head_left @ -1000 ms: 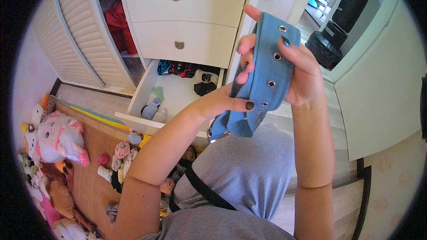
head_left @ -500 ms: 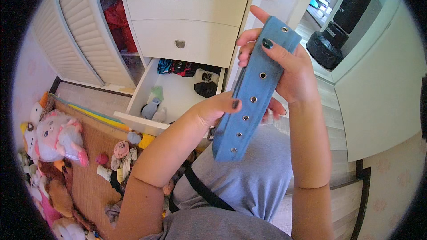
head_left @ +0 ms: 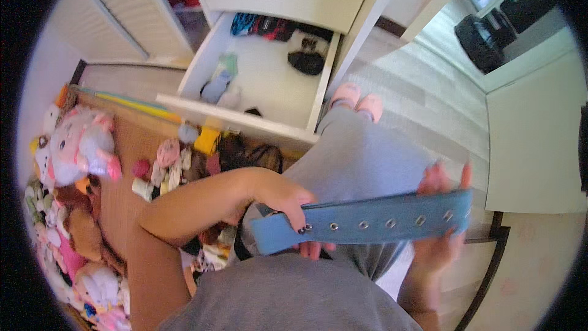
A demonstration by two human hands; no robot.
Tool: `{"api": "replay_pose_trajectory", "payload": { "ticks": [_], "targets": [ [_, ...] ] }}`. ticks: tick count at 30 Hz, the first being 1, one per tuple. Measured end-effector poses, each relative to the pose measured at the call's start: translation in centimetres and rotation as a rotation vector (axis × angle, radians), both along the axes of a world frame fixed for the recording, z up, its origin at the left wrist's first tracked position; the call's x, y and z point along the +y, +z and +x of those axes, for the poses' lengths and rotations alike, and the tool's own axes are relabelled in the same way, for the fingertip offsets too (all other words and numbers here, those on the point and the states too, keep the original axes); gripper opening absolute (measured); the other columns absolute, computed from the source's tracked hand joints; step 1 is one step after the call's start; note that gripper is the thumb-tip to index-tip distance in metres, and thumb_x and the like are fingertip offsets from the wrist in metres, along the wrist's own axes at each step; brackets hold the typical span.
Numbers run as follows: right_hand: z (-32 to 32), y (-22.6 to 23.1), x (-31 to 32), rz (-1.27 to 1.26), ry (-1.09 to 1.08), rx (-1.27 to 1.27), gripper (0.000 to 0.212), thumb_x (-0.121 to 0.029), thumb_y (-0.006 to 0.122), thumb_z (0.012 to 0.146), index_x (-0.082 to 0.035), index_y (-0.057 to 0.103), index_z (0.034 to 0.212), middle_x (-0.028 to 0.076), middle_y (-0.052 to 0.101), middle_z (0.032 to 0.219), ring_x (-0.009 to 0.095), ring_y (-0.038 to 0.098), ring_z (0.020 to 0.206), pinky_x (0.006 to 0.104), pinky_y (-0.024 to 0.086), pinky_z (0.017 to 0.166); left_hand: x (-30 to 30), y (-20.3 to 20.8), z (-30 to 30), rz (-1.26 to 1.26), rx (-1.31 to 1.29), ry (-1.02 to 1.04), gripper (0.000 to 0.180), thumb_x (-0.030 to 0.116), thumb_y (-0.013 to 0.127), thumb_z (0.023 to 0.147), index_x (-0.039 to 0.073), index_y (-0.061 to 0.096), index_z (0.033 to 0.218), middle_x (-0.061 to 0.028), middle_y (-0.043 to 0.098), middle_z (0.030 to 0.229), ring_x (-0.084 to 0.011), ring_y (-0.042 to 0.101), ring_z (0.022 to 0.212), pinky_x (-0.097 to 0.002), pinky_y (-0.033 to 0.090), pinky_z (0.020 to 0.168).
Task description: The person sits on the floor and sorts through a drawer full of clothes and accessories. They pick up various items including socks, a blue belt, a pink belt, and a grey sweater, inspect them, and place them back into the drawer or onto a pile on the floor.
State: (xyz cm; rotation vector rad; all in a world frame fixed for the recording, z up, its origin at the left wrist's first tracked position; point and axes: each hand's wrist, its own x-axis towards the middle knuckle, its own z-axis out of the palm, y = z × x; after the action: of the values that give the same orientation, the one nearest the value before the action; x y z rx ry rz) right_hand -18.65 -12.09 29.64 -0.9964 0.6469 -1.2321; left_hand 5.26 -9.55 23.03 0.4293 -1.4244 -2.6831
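A wide blue belt point(head_left: 392, 217) with a row of metal eyelets is folded into a flat band and stretched sideways in front of my waist. My left hand point(head_left: 288, 205) grips it near its left end, thumb on top and fingers underneath. At the other end my right hand point(head_left: 444, 236) is closed round the band, somewhat smeared by motion; its thumb shows below and its fingers beyond the upper edge. The belt hangs above my lap, in front of my grey clothing point(head_left: 367, 153).
Ahead, a white drawer point(head_left: 269, 92) is pulled out, with folded dark clothes point(head_left: 269, 27) at its back and small light items along its left side. Soft toys point(head_left: 79, 147) and loose socks point(head_left: 168, 153) lie on a brown surface at left. Pink slippers point(head_left: 346, 95) are on my feet.
The belt has come down toward my waist and turned from steeply slanted to nearly level. My right hand dropped with its end, and my left hand now holds near the other end.
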Motion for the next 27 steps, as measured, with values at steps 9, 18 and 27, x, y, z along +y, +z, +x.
{"api": "replay_pose_trajectory", "payload": {
  "ticks": [9,18,27],
  "targets": [
    [-9.3,-11.7,12.3,0.578,-0.254,0.445,0.047,-0.021,0.054,0.075,-0.006,0.036,0.115,0.017,0.051,0.095,0.025,0.051,0.084,0.0346,0.041,0.073,4.9,-3.1,0.4,-0.536,-0.697,0.213,0.026,0.027,0.051,0.072,0.004,0.056,0.082,-0.0145,0.057,0.070,-0.0257,0.056,0.066,-0.0359,0.043,0.060],
    [-15.7,-5.7,3.4,0.113,-0.078,0.728,0.035,-0.019,0.045,0.078,-0.011,0.029,0.048,-0.001,0.027,0.044,0.008,0.023,0.039,0.0227,0.016,0.037,15.3,-5.1,14.0,-0.593,-1.688,0.659,0.026,0.029,0.055,0.065,0.007,0.057,0.079,-0.0119,0.057,0.075,-0.0277,0.055,0.074,-0.0387,0.044,0.061],
    [11.1,-1.1,1.1,-0.906,0.694,0.840,0.012,-0.006,0.053,0.066,-0.002,0.056,0.076,0.011,0.057,0.070,0.024,0.054,0.065,0.0315,0.041,0.058,16.3,-0.9,10.7,-0.537,-1.164,0.977,0.020,0.015,0.056,0.063,0.004,0.048,0.078,-0.0086,0.053,0.064,-0.0198,0.055,0.061,-0.0309,0.044,0.055]
  ]
}}
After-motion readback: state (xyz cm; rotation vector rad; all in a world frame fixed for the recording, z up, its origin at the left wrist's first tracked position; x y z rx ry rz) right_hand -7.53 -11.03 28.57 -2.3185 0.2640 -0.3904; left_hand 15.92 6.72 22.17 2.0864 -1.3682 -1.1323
